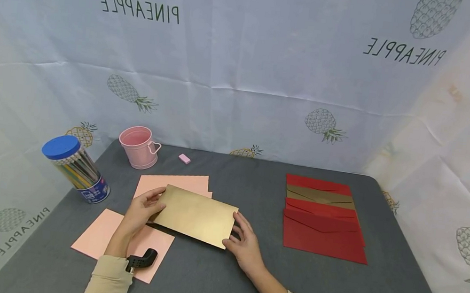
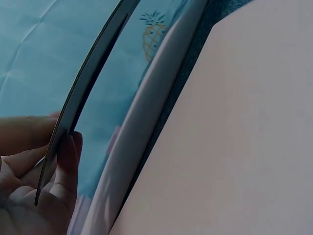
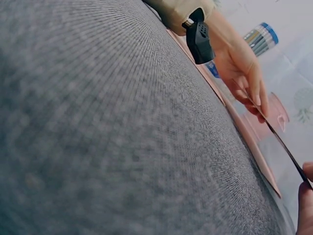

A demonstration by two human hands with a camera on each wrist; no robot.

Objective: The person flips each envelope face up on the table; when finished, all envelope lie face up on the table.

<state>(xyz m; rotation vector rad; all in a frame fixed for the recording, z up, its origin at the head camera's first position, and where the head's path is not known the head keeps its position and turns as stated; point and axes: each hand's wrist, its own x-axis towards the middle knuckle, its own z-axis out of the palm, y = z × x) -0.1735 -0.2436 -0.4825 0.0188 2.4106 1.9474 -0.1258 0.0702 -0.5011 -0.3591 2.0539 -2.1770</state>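
Note:
A gold envelope (image 1: 196, 216), its plain side up, is held between both hands above the dark table. The left hand (image 1: 142, 207) pinches its left end, thumb on top and fingers behind. At the opposite end, the right hand (image 1: 245, 245) grips the edge between thumb and fingers. Seen edge-on in the left wrist view, the envelope (image 2: 73, 103) bows slightly. Pink envelopes or sheets lie beneath and around the left arm: one pink piece (image 1: 99, 235) at the front and another pink piece (image 1: 185, 181) behind the gold one, partly hidden by it.
Overlapping red envelopes (image 1: 321, 237) with a gold-brown envelope (image 1: 321, 197) among them lie at the right. Toward the back left stand a pink cup (image 1: 141, 154) and a blue-lidded tub of pencils (image 1: 84, 172). A small pink eraser (image 1: 184, 159) lies near the back edge.

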